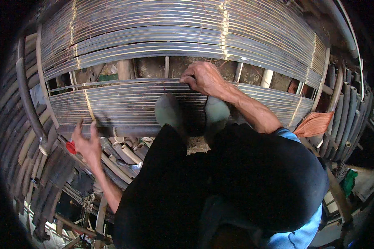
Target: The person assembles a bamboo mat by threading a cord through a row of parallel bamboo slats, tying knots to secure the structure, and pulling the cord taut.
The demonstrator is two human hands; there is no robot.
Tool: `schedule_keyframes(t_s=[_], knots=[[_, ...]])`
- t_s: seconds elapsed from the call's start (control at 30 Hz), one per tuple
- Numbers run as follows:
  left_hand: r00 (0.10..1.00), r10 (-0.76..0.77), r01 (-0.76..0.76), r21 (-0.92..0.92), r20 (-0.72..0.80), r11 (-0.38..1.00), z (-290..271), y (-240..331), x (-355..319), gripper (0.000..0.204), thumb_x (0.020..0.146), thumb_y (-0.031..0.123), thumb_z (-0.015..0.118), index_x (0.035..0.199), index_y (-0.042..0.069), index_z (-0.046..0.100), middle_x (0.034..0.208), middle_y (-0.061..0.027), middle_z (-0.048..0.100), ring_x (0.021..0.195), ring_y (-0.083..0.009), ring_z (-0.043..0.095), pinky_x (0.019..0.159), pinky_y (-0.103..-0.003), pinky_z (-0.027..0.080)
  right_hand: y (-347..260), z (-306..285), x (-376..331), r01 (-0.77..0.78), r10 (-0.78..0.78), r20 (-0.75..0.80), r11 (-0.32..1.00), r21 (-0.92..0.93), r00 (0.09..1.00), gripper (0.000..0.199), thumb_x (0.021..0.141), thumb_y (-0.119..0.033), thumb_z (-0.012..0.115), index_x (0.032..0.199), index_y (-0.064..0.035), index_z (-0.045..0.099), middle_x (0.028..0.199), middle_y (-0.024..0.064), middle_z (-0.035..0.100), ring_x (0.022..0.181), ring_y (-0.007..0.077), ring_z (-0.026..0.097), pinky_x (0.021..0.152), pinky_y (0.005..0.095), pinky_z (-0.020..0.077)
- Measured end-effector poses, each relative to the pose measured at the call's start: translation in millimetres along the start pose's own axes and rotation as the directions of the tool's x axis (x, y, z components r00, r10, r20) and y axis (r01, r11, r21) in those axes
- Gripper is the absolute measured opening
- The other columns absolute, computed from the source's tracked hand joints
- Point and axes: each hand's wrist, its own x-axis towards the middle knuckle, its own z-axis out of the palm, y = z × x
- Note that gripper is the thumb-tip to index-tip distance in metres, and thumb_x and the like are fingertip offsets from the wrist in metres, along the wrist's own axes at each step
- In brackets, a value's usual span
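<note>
A panel of thin, narrow slats lies under my feet, crossed by pale yellow bindings. At its far edge my right hand is closed, thumb and fingers pinched together by the outermost strip. Whatever is between those fingertips is too small to make out. My left hand hangs at the panel's near left edge, fingers curved and apart, holding nothing. Close beside it is a small red object. Two grey-green shoes or socks press on the slats, and my dark-clad legs hide the panel's near middle.
Beyond a gap lies a larger slatted panel with loose reddish threads. Crosswise poles span the gap. Bamboo-like poles line the left side, more the right. A bundle of orange-brown fibre sits by my right elbow.
</note>
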Motion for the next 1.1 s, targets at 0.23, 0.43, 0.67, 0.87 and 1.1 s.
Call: schedule_keyframes(t_s=[0.23,0.43,0.67,0.87,1.1], knots=[[0.873,0.488,-0.47,-0.304,-0.02,0.829,104.1,131.8,-14.4,0.05,0.071,0.018,0.088,0.114,0.003,0.069,0.109,-0.0159,0.061,0.104,-0.035,0.057,0.09,-0.046,0.046,-16.7,-24.5,16.0,-0.224,0.284,-0.084,0.877,0.425,0.955,0.021,0.094,-0.023,0.07,0.092,-0.0037,0.075,0.082,0.006,0.072,0.074,0.0172,0.066,0.07,0.0332,0.0528],[0.838,0.522,-0.542,-0.353,-0.158,0.763,147.2,113.7,-25.8,0.035,0.078,0.006,0.08,0.11,0.001,0.066,0.106,-0.0153,0.06,0.103,-0.036,0.057,0.089,-0.046,0.046,-23.1,-92.0,4.6,-0.124,0.326,-0.4,0.882,0.454,0.857,0.023,0.092,-0.026,0.072,0.097,-0.004,0.076,0.08,0.0059,0.071,0.074,0.0133,0.062,0.069,0.0313,0.05],[0.803,0.579,-0.593,-0.095,-0.143,0.8,140.7,135.0,-28.0,0.013,0.089,0.007,0.068,0.099,0.001,0.063,0.096,-0.0152,0.061,0.095,-0.0355,0.062,0.079,-0.045,0.048,-3.4,-113.2,-32.3,-0.269,0.269,-0.017,0.95,-0.157,0.963,0.028,0.084,-0.031,0.076,0.095,-0.0055,0.075,0.079,0.0225,0.069,0.077,0.0421,0.067,0.072,0.0486,0.0525],[0.896,0.077,0.15,-0.461,0.438,0.875,108.8,118.3,-28.9,0.016,0.097,0.014,0.061,0.092,0.0,0.065,0.076,-0.0194,0.061,0.077,-0.0254,0.064,0.069,-0.036,0.049,-21.5,-106.4,-21.6,-0.277,0.283,0.059,0.956,-0.093,0.957,0.027,0.089,-0.033,0.071,0.095,-0.006,0.075,0.079,0.0223,0.069,0.077,0.0411,0.067,0.074,0.0491,0.0522],[0.73,0.001,0.531,-0.567,0.684,0.63,31.7,52.5,16.2,0.018,0.097,0.017,0.063,0.09,0.002,0.069,0.087,-0.0068,0.07,0.087,-0.0193,0.064,0.084,-0.033,0.049,-29.3,-107.9,-21.1,-0.305,0.305,0.028,0.952,-0.019,0.952,0.027,0.092,-0.03,0.067,0.098,-0.0053,0.075,0.086,0.0202,0.072,0.08,0.0387,0.07,0.077,0.0462,0.0543]])
